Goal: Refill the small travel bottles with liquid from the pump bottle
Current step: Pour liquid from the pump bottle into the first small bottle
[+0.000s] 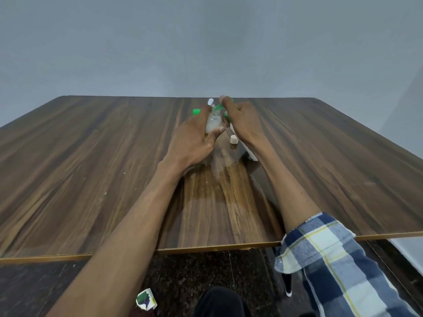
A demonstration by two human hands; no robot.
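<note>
Bottle (small, clear, milky liquid inside) in left hand; tilted.

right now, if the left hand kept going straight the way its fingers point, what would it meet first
Probably the green cap standing just past the left hand, which grips a small clear bottle. Beyond it the wooden table looks free to its far edge, though depth is hard to judge.

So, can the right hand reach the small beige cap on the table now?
Probably yes: the small beige cap lies uncovered just beside the right hand, but that hand holds the green pump.
</note>
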